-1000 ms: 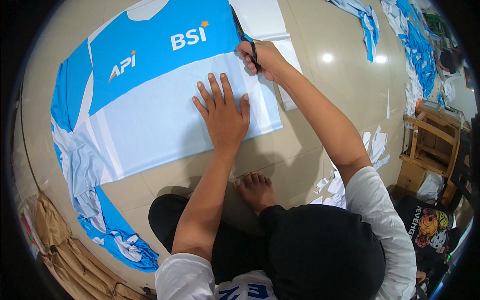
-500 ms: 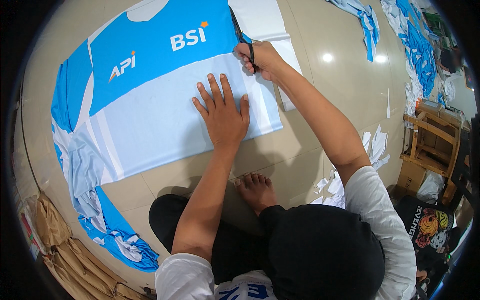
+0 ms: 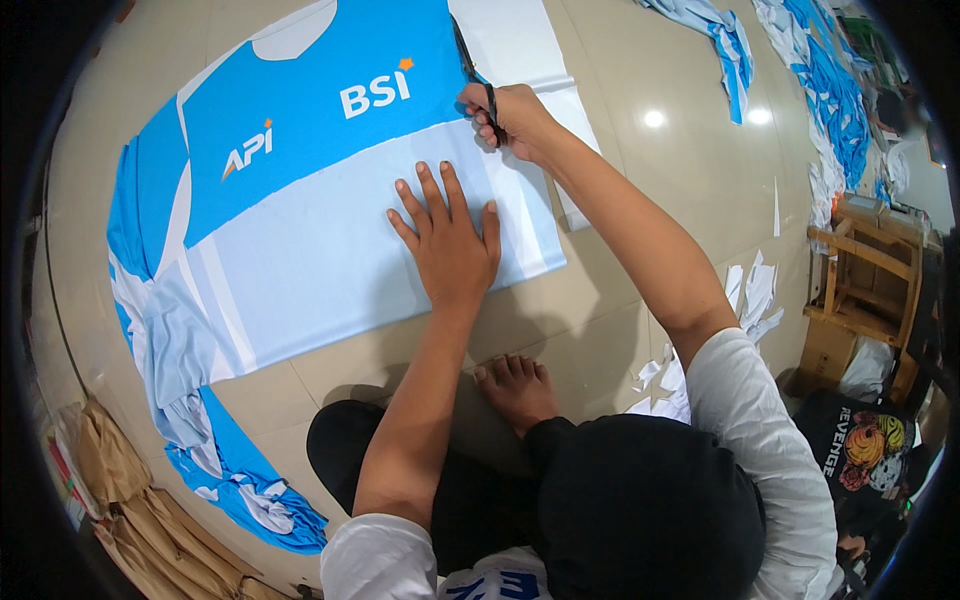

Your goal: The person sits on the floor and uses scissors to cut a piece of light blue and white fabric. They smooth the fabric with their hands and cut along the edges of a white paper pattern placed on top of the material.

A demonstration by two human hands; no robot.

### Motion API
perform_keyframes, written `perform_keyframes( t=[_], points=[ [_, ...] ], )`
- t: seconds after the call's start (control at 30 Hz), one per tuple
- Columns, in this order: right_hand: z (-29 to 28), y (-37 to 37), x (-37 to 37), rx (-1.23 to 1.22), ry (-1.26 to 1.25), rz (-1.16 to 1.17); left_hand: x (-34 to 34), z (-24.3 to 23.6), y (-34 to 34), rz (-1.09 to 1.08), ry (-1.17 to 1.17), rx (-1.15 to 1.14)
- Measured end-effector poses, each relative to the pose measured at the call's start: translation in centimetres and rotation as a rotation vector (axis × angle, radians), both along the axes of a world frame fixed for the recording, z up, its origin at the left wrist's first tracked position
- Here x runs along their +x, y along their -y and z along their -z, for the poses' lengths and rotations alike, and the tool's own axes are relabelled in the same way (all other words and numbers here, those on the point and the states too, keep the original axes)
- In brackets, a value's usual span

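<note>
A printed fabric panel (image 3: 300, 290), bright blue above and pale blue below, lies spread on the tiled floor. My left hand (image 3: 445, 245) presses flat on its pale part, fingers spread. At the panel's right side, my right hand (image 3: 510, 120) grips the black handles of a pair of scissors (image 3: 492, 110). The dark blades point away from me along the line where blue meets white cloth (image 3: 510, 45). How far the blades are apart cannot be made out. Crumpled blue and white fabric (image 3: 165, 330) adjoins the panel on the left.
White scraps (image 3: 755, 300) lie on the floor to the right. More blue and white cloth (image 3: 830, 100) is heaped at the far right, near a wooden frame (image 3: 870, 280). Brown wrapped material (image 3: 160, 520) sits at the lower left. My bare foot (image 3: 515, 390) stands just below the panel.
My right hand has shifted slightly left with the scissors. The panel sits a little lower in view, and my left hand stays flat on it.
</note>
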State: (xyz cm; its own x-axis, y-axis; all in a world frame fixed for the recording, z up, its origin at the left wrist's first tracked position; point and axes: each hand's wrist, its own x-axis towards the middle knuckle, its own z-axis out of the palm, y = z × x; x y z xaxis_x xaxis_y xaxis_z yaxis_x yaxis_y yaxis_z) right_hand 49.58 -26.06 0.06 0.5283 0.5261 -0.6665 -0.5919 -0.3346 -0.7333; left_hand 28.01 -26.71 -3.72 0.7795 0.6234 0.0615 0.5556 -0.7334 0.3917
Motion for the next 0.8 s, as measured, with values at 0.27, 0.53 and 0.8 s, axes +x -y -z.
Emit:
perform_keyframes(
  t=[0.27, 0.53, 0.8],
  points=[
    [0.1, -0.7, 0.0, -0.01, -0.008, 0.036, -0.1, 0.2, 0.0, 0.005, -0.012, 0.002],
    [0.4, -0.7, 0.0, -0.001, -0.013, 0.054, -0.1, 0.0, 0.0, 0.004, -0.037, -0.005],
    [0.0, -2.0, 0.3, 0.011, 0.012, 0.056, -0.1, 0.1, 0.1, 0.003, -0.057, -0.001]
  ],
)
